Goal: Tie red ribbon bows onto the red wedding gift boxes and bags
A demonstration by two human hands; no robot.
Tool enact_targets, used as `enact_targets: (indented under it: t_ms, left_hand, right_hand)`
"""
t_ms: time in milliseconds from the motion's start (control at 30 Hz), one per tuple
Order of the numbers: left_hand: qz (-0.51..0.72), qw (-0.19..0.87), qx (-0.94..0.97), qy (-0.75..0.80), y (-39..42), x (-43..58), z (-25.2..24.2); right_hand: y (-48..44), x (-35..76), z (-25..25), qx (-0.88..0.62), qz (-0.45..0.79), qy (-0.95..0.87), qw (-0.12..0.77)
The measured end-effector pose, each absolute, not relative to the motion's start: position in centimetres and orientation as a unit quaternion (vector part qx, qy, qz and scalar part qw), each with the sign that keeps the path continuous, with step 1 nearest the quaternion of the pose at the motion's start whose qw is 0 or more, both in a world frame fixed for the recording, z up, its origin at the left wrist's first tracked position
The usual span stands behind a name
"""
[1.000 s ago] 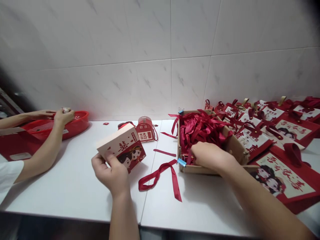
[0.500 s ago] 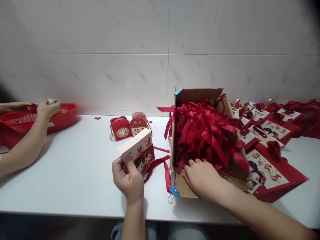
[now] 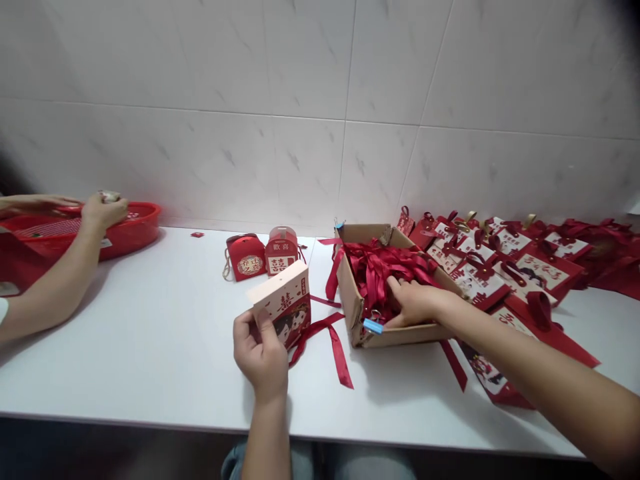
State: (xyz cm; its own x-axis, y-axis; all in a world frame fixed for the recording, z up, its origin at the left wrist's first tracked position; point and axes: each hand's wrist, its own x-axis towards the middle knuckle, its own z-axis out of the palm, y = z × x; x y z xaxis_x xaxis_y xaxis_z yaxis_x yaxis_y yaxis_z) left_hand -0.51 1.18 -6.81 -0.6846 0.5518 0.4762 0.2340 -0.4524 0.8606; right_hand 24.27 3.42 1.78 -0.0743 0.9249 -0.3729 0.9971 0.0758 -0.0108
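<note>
My left hand point(image 3: 263, 353) is closed on a small red and cream gift box point(image 3: 287, 307) printed with characters and figures, its top flap raised. A dark red ribbon point(image 3: 320, 327) trails from the box's right side onto the table. My right hand point(image 3: 413, 301) reaches into a cardboard box point(image 3: 400, 335), thumb apart from the fingers, resting on the heap of red ribbons point(image 3: 377, 267) inside. The fingertips are partly sunk among the ribbons. A blue binder clip point(image 3: 373, 326) sits on the box's near left corner, and ribbon ends hang over its sides.
Two small red boxes point(image 3: 265, 257) stand behind my left hand. Many red gift bags point(image 3: 500, 267) crowd the right side, one large bag point(image 3: 530, 333) nearest. At far left, another person's hand point(image 3: 105, 212) holds something small over a red plastic basket point(image 3: 133, 233). A tiled wall closes off the back.
The cardboard box has tipped back from its slant toward me and now sits flat. My right hand has gone from its near flap into the ribbons. My left hand keeps its hold.
</note>
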Motion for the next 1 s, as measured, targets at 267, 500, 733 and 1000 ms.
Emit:
enact_targets:
  t_ms: [267, 500, 733, 1000]
  left_hand:
    - [0.756, 0.119, 0.378, 0.521, 1.2, -0.7, -6.8]
    - [0.755, 0.138, 0.360, 0.530, 1.1, -1.0, -6.9]
    - [0.763, 0.167, 0.348, 0.519, 0.8, -0.7, -6.8]
    - [0.717, 0.292, 0.387, 0.501, 0.9, 0.4, -6.8]
  right_hand:
    - [9.3, 24.7, 0.9, 0.618, -0.192, 0.745, 0.160]
    - [10.8, 25.1, 2.9, 0.650, -0.122, 0.748, -0.058]
    - [9.5, 26.4, 4.7, 0.639, -0.043, 0.637, -0.429]
    - [10.2, 26.6, 3.2, 0.525, -0.076, 0.584, -0.615]
